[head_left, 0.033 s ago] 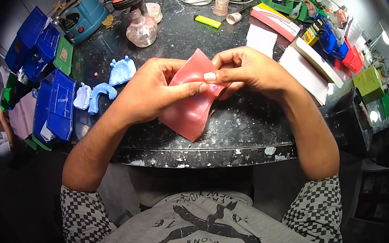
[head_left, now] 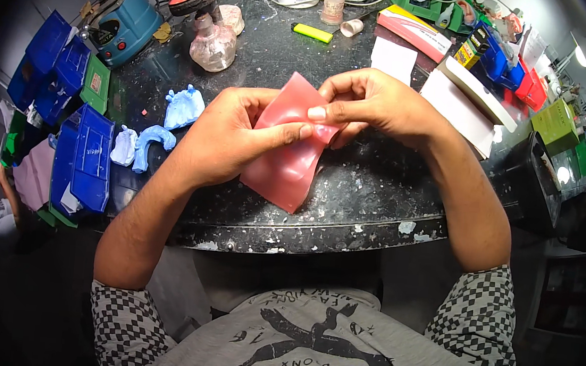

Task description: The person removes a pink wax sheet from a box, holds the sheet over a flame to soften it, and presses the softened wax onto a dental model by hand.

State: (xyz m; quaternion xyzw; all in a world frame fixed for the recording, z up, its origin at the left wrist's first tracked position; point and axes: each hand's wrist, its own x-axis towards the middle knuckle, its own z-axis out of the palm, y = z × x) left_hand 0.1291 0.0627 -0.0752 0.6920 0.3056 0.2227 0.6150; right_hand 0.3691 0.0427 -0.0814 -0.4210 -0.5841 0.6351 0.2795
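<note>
Above the front part of the worktable, a glossy pink wax sheet (head_left: 281, 175) is held tilted between both hands. My left hand (head_left: 224, 138) grips it from the left, the thumb pressed on its face near the middle and the fingers mostly hidden behind. My right hand (head_left: 379, 110) pinches the right edge, where the wax is bent and folded under the thumb. Both thumb tips are close together on the bend. Left of my left hand lie a light blue dental cast (head_left: 185, 108), a blue horseshoe-shaped piece (head_left: 150, 144) and a smaller pale one (head_left: 124, 146).
A glass spirit burner (head_left: 213, 49), green lighter (head_left: 312, 33) and small bottle (head_left: 333, 5) stand farther back on the black worktable (head_left: 275, 63). Blue bins (head_left: 90, 155) and a teal machine (head_left: 126, 37) line the left. An open white box (head_left: 456, 113) lies on the right.
</note>
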